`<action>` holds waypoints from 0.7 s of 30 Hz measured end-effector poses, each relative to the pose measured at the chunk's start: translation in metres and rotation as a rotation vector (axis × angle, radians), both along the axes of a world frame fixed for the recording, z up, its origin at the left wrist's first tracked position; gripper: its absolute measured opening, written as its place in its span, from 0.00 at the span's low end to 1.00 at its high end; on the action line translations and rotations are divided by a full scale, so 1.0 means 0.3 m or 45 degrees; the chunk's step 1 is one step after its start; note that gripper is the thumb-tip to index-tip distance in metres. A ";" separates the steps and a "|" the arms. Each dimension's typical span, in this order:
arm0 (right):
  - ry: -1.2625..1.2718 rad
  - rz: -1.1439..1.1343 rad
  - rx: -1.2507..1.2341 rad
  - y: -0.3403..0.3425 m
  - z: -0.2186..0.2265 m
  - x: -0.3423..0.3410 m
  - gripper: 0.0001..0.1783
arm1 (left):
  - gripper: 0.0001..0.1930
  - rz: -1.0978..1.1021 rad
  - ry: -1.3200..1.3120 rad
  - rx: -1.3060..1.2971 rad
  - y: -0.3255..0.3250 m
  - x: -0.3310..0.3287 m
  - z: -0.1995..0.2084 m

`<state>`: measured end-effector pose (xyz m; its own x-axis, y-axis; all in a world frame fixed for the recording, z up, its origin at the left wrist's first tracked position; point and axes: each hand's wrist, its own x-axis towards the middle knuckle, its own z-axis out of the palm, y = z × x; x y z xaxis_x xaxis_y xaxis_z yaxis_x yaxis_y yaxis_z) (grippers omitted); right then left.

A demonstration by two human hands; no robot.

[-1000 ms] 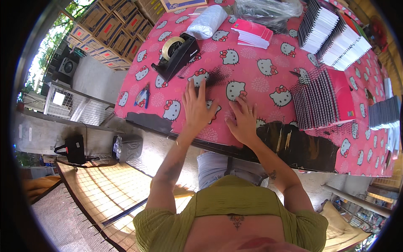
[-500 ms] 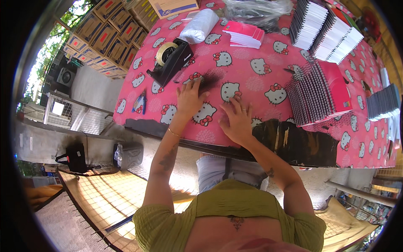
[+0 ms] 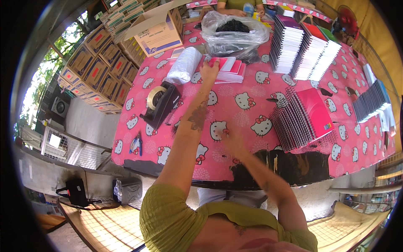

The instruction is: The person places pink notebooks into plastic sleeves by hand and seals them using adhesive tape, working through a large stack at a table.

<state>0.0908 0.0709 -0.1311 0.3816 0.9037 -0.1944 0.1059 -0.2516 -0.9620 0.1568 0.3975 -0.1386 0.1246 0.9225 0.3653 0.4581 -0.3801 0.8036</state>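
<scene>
My left arm stretches to the far side of the table, and my left hand (image 3: 209,70) pinches a pink-covered booklet (image 3: 216,64) at the left end of a low stack of pink and white booklets (image 3: 231,77). Over the pink cat-print tablecloth (image 3: 243,115), near the front edge, hovers my right hand (image 3: 234,142); motion smears its fingers. A roll of white plastic (image 3: 184,65) lies just left of my left hand. Closer to me is a black tape dispenser (image 3: 161,104) with a roll of tape. Right of my right hand stands a pile of pink spiral notebooks (image 3: 308,119).
An open carton (image 3: 159,35) and a clear plastic bag of black coils (image 3: 235,42) stand at the back. Tall notebook stacks (image 3: 289,44) rise at back right, with blue-covered notebooks (image 3: 371,101) farther right. Blue-handled pliers (image 3: 136,145) lie left. Another person's hand (image 3: 237,11) is across the table.
My left hand has reached from the tablecloth to the booklet stack and taken hold of a booklet. My right hand has shifted slightly and blurs. The view has tilted up, showing another person.
</scene>
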 end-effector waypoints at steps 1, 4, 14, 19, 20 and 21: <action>-0.020 -0.318 0.171 0.085 -0.029 0.123 0.38 | 0.42 0.024 -0.013 0.026 -0.049 0.090 0.001; 0.236 -0.854 0.360 0.273 -0.057 0.482 0.41 | 0.42 -0.005 0.386 -0.091 -0.249 0.187 0.094; 0.186 -0.744 0.428 0.668 -0.093 0.900 0.40 | 0.46 0.138 -0.627 -0.803 -0.331 0.105 -0.025; -0.464 -0.536 0.021 0.665 -0.022 0.859 0.45 | 0.38 -0.190 -1.039 -0.729 -0.238 0.108 -0.081; -0.557 -0.455 -0.033 0.660 0.013 0.729 0.39 | 0.35 -0.099 -0.838 -0.728 -0.188 0.035 -0.089; -0.603 -0.461 -0.055 0.599 0.000 0.691 0.40 | 0.33 -0.086 -0.648 -0.756 -0.195 0.038 -0.049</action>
<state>0.2980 0.2505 -0.1312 0.7182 0.6948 0.0385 0.4208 -0.3896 -0.8192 0.1680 0.3391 -0.1534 0.1367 0.9777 -0.1594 -0.0295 0.1648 0.9859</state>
